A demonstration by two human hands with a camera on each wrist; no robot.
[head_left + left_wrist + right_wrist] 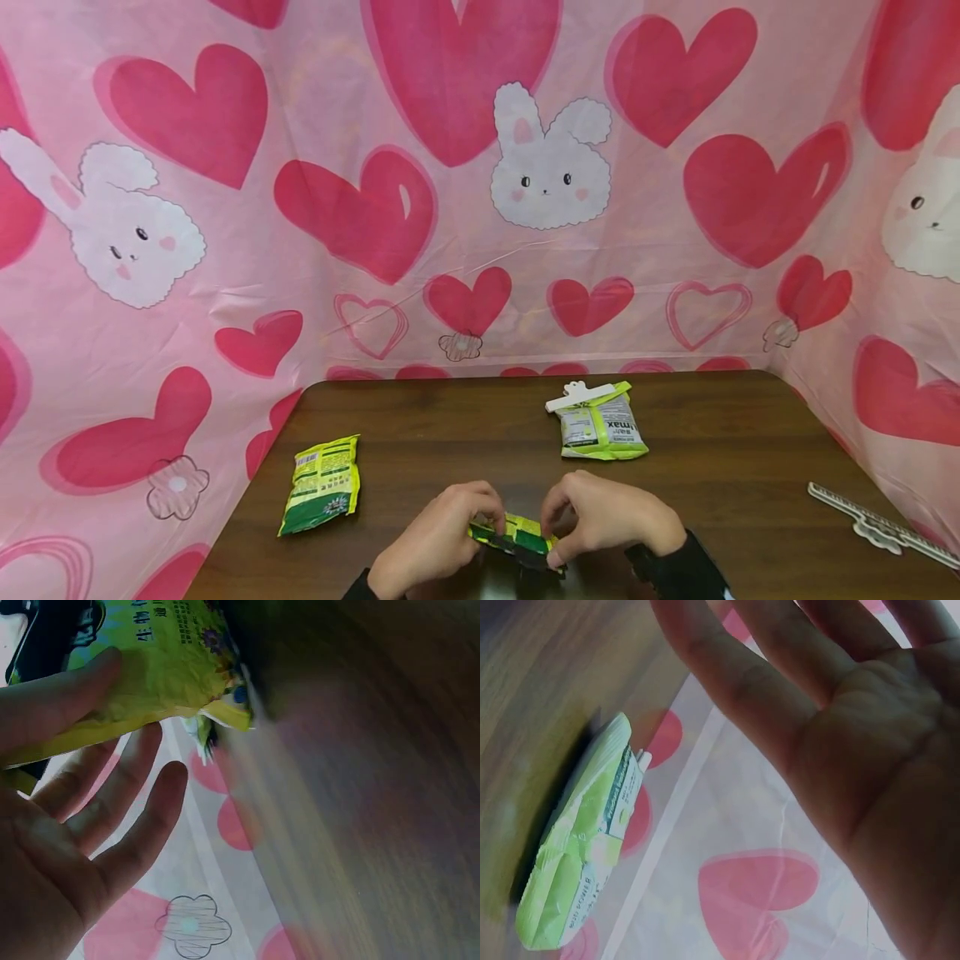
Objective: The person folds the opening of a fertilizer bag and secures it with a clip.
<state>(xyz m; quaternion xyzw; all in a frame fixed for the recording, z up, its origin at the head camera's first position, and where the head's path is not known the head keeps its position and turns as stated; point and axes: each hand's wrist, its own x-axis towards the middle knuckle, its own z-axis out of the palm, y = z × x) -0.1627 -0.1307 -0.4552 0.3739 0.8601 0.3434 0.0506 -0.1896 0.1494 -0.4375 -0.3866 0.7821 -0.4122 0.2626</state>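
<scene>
A yellow-and-green packet (517, 530) with a dark strip along its near edge is held between the two hands, low in the head view. My left hand (447, 533) pinches its left end; in the left wrist view the thumb (90, 686) lies over the yellow packet (169, 667) and the other fingers are below it. At the packet's right end, my right hand (611, 515) pinches it with thumb and fingertips. The right wrist view shows the palm (885, 750) and partly cropped fingers, but not the held packet.
A grey-and-green packet (603, 427) with a white sealing clip (579, 397) across its top lies at the back. Another yellow-and-green packet (322, 486) is on the left. A white long-bar clip (885, 525) lies near the table's right edge. Heart-patterned cloth (465, 250) surrounds the brown table (450, 417).
</scene>
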